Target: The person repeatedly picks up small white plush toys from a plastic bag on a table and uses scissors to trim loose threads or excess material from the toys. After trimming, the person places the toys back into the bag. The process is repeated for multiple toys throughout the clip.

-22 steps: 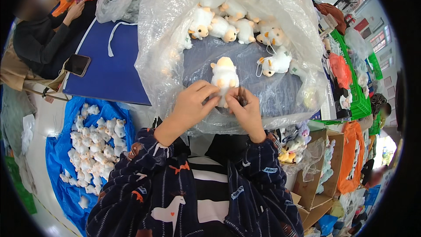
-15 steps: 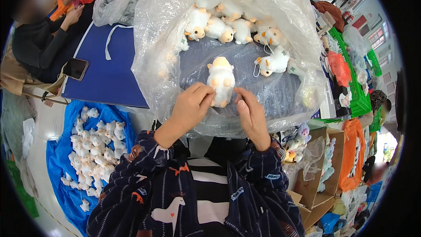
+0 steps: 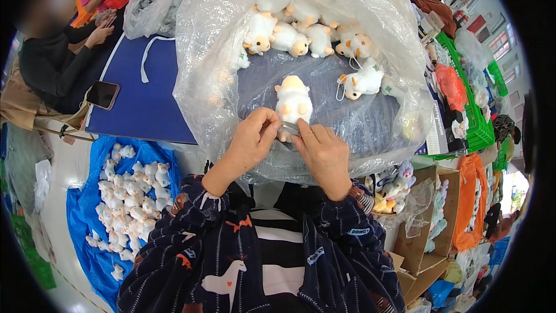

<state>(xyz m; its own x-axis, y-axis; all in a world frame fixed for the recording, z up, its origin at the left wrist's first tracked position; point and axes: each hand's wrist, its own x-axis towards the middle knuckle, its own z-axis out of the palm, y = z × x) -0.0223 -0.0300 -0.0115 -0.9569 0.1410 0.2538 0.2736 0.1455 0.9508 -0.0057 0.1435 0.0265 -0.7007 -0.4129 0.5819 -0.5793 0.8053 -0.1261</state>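
A white plush toy animal [image 3: 293, 101] with a cream muzzle and feet lies on its back on the clear plastic sheet, its lower end toward me. My left hand [image 3: 250, 139] is closed in a pinch at the toy's lower left side. From the other side my right hand [image 3: 324, 153] pinches too, its fingers over the toy's lower end. Between the fingertips runs a small thin grey strip [image 3: 289, 127]; its exact kind is too small to tell. My fingers partly hide the toy's feet.
Several matching plush toys [image 3: 289, 39] lie inside the big clear plastic bag [image 3: 202, 52]. At its right is one toy with a white loop [image 3: 362, 83]. A phone [image 3: 103, 95] rests on the blue table [image 3: 142, 101]. More toys fill a blue sack [image 3: 87, 208] on the floor. Co-workers sit at far left.
My right hand has moved left and in to the toy's lower end, its fingers now closed. The thin grey strip now shows between my fingertips. The toy has barely shifted.
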